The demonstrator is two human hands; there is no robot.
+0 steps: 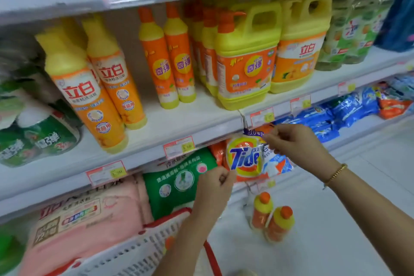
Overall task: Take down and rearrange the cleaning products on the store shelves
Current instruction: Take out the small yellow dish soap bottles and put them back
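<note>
Yellow bottles (74,87) and orange bottles (165,60) are crowding the shelf (190,118), leaving a gap between them and a bare strip along its front edge. Below, a pink bag (89,215), green bag (177,179) and detergent bag (244,159) are filling the opening, while two small bottles (261,210) and a basket (143,246) are standing on the floor (347,231), leaving its right side open.

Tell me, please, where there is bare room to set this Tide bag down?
Bare shelf board lies before the slim orange bottles, between the leaning yellow bottles and the pump jug. The floor right of the two small bottles is bare. Underneath, the bags lie packed together.
</note>
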